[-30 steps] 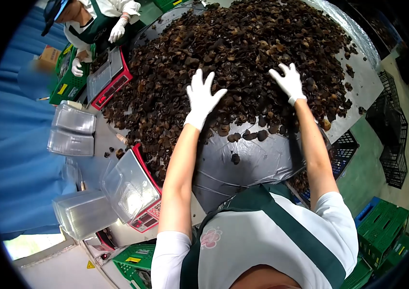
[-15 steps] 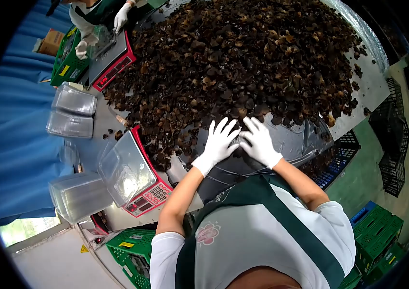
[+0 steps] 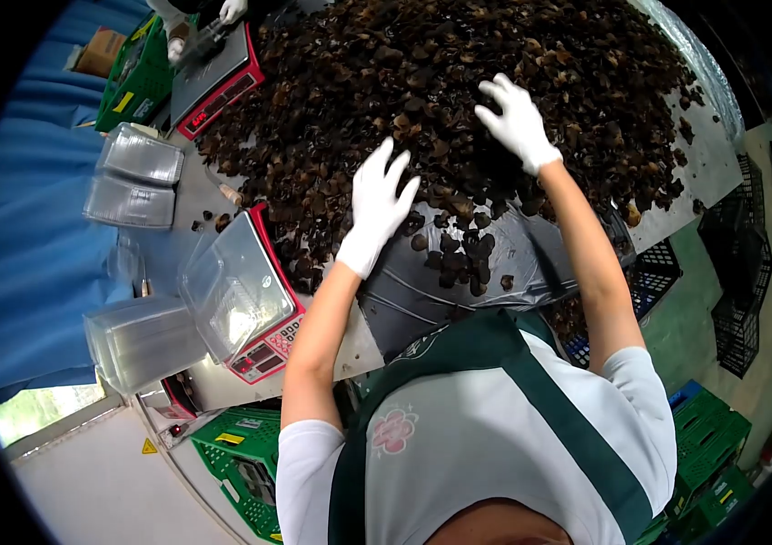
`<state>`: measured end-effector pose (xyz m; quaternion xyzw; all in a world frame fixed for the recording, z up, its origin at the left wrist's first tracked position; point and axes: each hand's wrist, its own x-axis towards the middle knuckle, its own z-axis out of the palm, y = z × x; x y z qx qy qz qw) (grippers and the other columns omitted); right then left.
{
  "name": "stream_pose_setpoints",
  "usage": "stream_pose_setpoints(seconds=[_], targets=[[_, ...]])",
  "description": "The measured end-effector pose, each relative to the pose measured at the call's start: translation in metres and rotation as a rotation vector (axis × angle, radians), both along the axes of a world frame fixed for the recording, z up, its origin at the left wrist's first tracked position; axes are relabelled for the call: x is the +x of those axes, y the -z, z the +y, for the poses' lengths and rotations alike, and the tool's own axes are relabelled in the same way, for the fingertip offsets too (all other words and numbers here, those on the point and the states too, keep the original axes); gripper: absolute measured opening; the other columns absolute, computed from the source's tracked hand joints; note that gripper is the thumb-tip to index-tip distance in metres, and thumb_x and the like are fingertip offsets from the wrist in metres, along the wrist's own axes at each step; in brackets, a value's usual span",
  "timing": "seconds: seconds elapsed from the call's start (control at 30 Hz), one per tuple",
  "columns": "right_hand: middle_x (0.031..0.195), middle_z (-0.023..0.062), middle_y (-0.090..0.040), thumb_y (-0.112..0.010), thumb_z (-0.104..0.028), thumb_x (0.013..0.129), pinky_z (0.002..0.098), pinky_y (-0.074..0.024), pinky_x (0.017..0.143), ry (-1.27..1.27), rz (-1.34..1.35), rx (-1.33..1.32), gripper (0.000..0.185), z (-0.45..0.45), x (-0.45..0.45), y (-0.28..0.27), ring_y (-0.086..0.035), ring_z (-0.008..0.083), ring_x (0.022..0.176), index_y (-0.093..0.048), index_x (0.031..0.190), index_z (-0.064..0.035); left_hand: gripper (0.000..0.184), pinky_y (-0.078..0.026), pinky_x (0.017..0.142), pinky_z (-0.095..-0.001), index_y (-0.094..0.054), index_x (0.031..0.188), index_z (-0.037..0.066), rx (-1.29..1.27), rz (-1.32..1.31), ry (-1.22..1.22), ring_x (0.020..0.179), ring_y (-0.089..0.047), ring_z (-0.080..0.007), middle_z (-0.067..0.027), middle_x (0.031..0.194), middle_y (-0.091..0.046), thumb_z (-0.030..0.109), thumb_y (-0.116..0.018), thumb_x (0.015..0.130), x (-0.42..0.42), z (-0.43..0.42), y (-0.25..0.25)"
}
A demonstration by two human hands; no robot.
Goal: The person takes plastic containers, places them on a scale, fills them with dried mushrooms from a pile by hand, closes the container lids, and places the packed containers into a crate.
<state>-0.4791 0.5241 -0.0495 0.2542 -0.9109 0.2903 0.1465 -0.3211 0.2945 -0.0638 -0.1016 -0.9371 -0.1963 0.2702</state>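
A wide heap of dark wood ear mushrooms (image 3: 440, 100) covers much of the metal table. My left hand (image 3: 379, 207), in a white glove, is over the near left part of the heap with fingers spread and nothing in them. Farther out and to the right, my gloved right hand (image 3: 517, 125) is over the mushrooms, fingers apart and slightly bent. Whether its fingertips touch the heap, I cannot tell. Between my arms, a small cluster of loose mushrooms (image 3: 460, 259) lies on the dark plastic sheet (image 3: 413, 295) at the table's near edge.
On the left are a red scale (image 3: 263, 350) with clear plastic trays (image 3: 222, 295) on it, and stacks of clear containers (image 3: 136, 173). Another person's gloved hand (image 3: 232, 11) is near a second scale (image 3: 213, 86). Crates (image 3: 708, 436) stand on the floor at right.
My hands have moved apart and away from my body, the right one farther over the heap, the left one up and leftward. A small cluster of mushrooms now shows on the plastic sheet.
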Motion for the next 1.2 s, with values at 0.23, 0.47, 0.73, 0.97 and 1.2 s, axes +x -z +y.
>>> stream_pose_setpoints(seconds=[0.23,0.47,0.73,0.97,1.2], targets=[[0.149,0.0183,-0.026,-0.071,-0.04,0.072,0.0561,-0.0371,0.098,0.038,-0.246,0.414,0.05,-0.024,0.034,0.021,-0.032,0.0372,0.132,-0.062,0.112,-0.0127,0.086,-0.01,0.108,-0.0656,-0.037,0.143,0.021,-0.251,-0.494,-0.02,0.142,-0.013,-0.0374,-0.0165,0.153,-0.019,0.064,-0.062,0.073,-0.058,0.037,0.019],[0.141,0.0182,-0.041,-0.071,-0.009,0.066,0.0442,-0.0426,0.096,-0.137,-0.09,0.046,0.026,0.016,0.149,0.041,-0.044,0.0386,0.123,-0.06,0.09,-0.0103,0.06,-0.014,0.107,-0.0655,-0.052,0.131,0.023,-0.287,-0.539,0.07,0.138,-0.024,-0.0334,-0.0114,0.138,-0.043,0.043,-0.067,0.077,0.045,0.035,0.028],[0.139,0.0154,-0.043,-0.072,-0.015,0.065,0.0435,-0.0407,0.1,-0.494,-0.248,0.062,0.043,0.026,0.229,0.04,-0.041,0.0374,0.125,-0.061,0.106,-0.0087,0.036,-0.023,0.109,-0.0542,-0.062,0.111,0.011,-0.034,-0.407,0.046,0.133,-0.035,-0.033,-0.0083,0.136,-0.049,0.024,-0.069,0.078,0.153,0.03,0.035],[0.137,0.0127,-0.048,-0.075,-0.022,0.069,0.0438,-0.0415,0.101,-0.873,-0.345,-0.094,0.04,0.013,0.216,0.032,-0.044,0.0357,0.125,-0.067,0.107,-0.011,0.035,-0.026,0.108,-0.0489,-0.06,0.114,0.01,0.15,-0.25,-0.103,0.128,-0.043,-0.031,-0.0109,0.133,-0.051,0.013,-0.067,0.079,0.158,0.025,0.028],[0.138,0.0168,-0.046,-0.07,-0.03,0.079,0.0457,-0.0358,0.104,-0.211,-0.096,0.03,0.047,0.011,0.125,0.02,-0.042,0.0357,0.127,-0.059,0.121,-0.0112,0.074,-0.017,0.107,-0.0606,-0.046,0.135,0.013,0.144,-0.381,-0.009,0.137,-0.025,-0.0365,-0.0168,0.149,-0.029,0.046,-0.07,0.073,0.079,0.043,0.013]])
